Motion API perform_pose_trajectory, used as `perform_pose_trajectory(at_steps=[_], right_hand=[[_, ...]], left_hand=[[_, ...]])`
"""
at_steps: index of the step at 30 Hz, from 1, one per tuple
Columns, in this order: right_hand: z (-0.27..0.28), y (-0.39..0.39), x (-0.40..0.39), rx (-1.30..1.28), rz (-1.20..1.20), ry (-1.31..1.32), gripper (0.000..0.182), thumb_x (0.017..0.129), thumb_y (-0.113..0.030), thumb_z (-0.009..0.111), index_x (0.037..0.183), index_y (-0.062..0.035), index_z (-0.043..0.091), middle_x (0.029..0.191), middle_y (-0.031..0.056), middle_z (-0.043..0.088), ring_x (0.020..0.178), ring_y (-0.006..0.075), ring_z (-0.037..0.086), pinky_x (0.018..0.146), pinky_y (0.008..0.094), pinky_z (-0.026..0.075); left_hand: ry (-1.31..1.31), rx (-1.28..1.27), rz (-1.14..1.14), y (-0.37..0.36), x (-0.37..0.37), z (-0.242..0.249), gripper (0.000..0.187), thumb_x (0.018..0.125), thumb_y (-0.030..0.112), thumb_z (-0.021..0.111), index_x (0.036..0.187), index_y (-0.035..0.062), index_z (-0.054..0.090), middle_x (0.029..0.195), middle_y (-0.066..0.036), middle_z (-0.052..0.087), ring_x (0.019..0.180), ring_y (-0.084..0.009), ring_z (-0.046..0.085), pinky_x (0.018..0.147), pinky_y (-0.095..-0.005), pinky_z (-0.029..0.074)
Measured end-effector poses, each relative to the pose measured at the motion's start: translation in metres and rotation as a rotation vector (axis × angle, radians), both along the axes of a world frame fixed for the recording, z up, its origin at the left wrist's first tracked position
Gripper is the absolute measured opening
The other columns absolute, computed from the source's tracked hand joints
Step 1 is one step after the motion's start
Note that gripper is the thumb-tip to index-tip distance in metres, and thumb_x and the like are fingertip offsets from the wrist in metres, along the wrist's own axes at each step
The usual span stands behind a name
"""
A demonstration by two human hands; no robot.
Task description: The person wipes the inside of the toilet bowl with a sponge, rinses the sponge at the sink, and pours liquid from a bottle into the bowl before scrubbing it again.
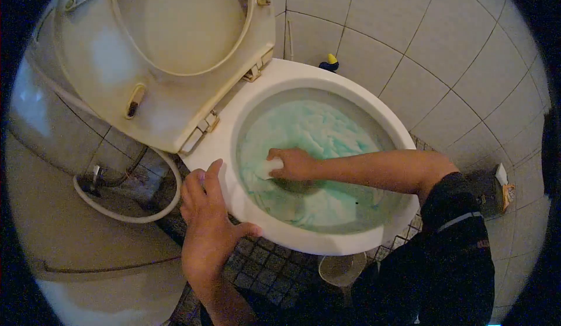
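A white toilet bowl (327, 245) holds bluish-green liquid and foam (321, 124). Inside the bowl, left of its middle, my right hand (293, 165) is closed around a small white object (273, 167), whose kind I cannot make out. My right forearm crosses the bowl's right rim. My left hand (210, 215) rests on the outer rim at the lower left, its fingers apart and nothing in it. The raised seat and lid (175, 63) lean back at the upper left.
A curved white hose (111, 214) hangs at the left. Behind the bowl is a dark blue and yellow item (330, 63) by the tiled wall. A small container (343, 269) stands below the bowl. A dark bin (488, 194) with wrappers is at the right.
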State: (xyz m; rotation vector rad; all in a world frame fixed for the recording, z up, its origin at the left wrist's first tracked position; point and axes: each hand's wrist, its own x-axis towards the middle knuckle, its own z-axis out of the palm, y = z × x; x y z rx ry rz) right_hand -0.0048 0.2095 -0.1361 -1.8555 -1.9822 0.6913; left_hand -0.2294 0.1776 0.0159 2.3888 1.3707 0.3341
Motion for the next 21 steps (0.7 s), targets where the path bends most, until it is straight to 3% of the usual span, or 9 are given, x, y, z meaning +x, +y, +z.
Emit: perform_pose_trajectory(at_steps=[4, 6, 7, 10, 12, 13, 15, 18, 21], right_hand=[[0.006, -0.006, -0.014, 0.058, -0.001, 0.096, 0.040, 0.072, -0.036, 0.059, 0.101, -0.0095, 0.049, 0.085, 0.0159, 0.060, 0.077, 0.0311, 0.058, 0.070, 0.0395, 0.045], [0.043, -0.019, -0.021, -0.428, 0.033, 0.180, 0.041, 0.072, -0.036, 0.059, 0.101, -0.0089, 0.049, 0.078, 0.0148, 0.061, 0.069, 0.0280, 0.060, 0.062, 0.0383, 0.047], [0.040, -0.020, -0.020, -0.425, 0.035, 0.177, 0.041, 0.072, -0.036, 0.059, 0.101, -0.0089, 0.049, 0.078, 0.0148, 0.061, 0.069, 0.0280, 0.060, 0.062, 0.0383, 0.047], [0.015, -0.018, -0.007, -0.117, 0.105, 0.085, 0.041, 0.072, -0.036, 0.059, 0.102, -0.0088, 0.049, 0.076, 0.0163, 0.060, 0.066, 0.0250, 0.060, 0.058, 0.0373, 0.047], [-0.011, -0.001, 0.012, 0.361, 0.235, -0.135, 0.038, 0.072, -0.033, 0.058, 0.104, -0.0145, 0.047, 0.072, 0.0163, 0.057, 0.061, 0.0257, 0.058, 0.053, 0.0381, 0.047], [-0.003, 0.006, 0.019, 0.371, 0.241, -0.137, 0.038, 0.072, -0.033, 0.058, 0.104, -0.0145, 0.047, 0.072, 0.0163, 0.057, 0.061, 0.0257, 0.058, 0.053, 0.0381, 0.047], [0.015, 0.025, 0.043, 0.218, 0.337, -0.665, 0.035, 0.075, -0.028, 0.052, 0.108, -0.0221, 0.043, 0.071, 0.0162, 0.054, 0.059, 0.0302, 0.057, 0.052, 0.0402, 0.047], [0.007, 0.040, 0.080, 0.224, 0.309, -0.636, 0.032, 0.078, -0.021, 0.046, 0.109, -0.0270, 0.041, 0.069, 0.0148, 0.051, 0.055, 0.0310, 0.055, 0.046, 0.0405, 0.046], [0.039, 0.033, 0.072, 0.132, 0.339, -0.824, 0.027, 0.082, -0.030, 0.042, 0.107, -0.0203, 0.046, 0.072, 0.0203, 0.055, 0.064, 0.0336, 0.058, 0.054, 0.0449, 0.047]], left_hand=[[-0.008, -0.023, -0.024, 0.003, 0.000, 0.001, 0.105, 0.036, 0.014, 0.081, 0.124, 0.0078, 0.026, 0.118, -0.020, 0.030, 0.114, -0.0368, 0.027, 0.091, -0.0442, 0.029], [-0.001, -0.026, -0.030, 0.004, -0.001, 0.001, 0.105, 0.036, 0.014, 0.081, 0.125, 0.0078, 0.026, 0.118, -0.020, 0.030, 0.113, -0.0370, 0.027, 0.091, -0.0444, 0.028], [0.001, -0.029, -0.037, 0.006, -0.001, 0.001, 0.105, 0.036, 0.015, 0.081, 0.125, 0.0079, 0.025, 0.118, -0.020, 0.030, 0.113, -0.0372, 0.028, 0.091, -0.0445, 0.028], [-0.024, -0.011, -0.043, 0.004, -0.002, -0.002, 0.106, 0.036, 0.017, 0.081, 0.125, 0.0081, 0.025, 0.118, -0.021, 0.030, 0.112, -0.0374, 0.028, 0.090, -0.0456, 0.028], [-0.034, 0.002, -0.049, 0.003, -0.004, -0.002, 0.106, 0.036, 0.017, 0.081, 0.125, 0.0083, 0.024, 0.118, -0.021, 0.030, 0.113, -0.0374, 0.027, 0.090, -0.0461, 0.028], [-0.039, 0.012, -0.059, 0.003, -0.005, -0.002, 0.106, 0.037, 0.018, 0.081, 0.126, 0.0085, 0.024, 0.118, -0.021, 0.029, 0.113, -0.0374, 0.027, 0.089, -0.0467, 0.028], [-0.055, 0.025, -0.056, 0.003, -0.006, -0.004, 0.106, 0.037, 0.018, 0.081, 0.126, 0.0084, 0.024, 0.118, -0.021, 0.029, 0.113, -0.0373, 0.026, 0.089, -0.0470, 0.029], [-0.058, 0.017, -0.046, 0.001, -0.006, -0.005, 0.106, 0.038, 0.019, 0.081, 0.126, 0.0079, 0.024, 0.118, -0.020, 0.029, 0.113, -0.0371, 0.026, 0.088, -0.0472, 0.029], [-0.075, 0.009, -0.041, 0.001, -0.007, -0.005, 0.105, 0.038, 0.019, 0.081, 0.125, 0.0072, 0.024, 0.117, -0.018, 0.030, 0.113, -0.0371, 0.026, 0.088, -0.0471, 0.029]])
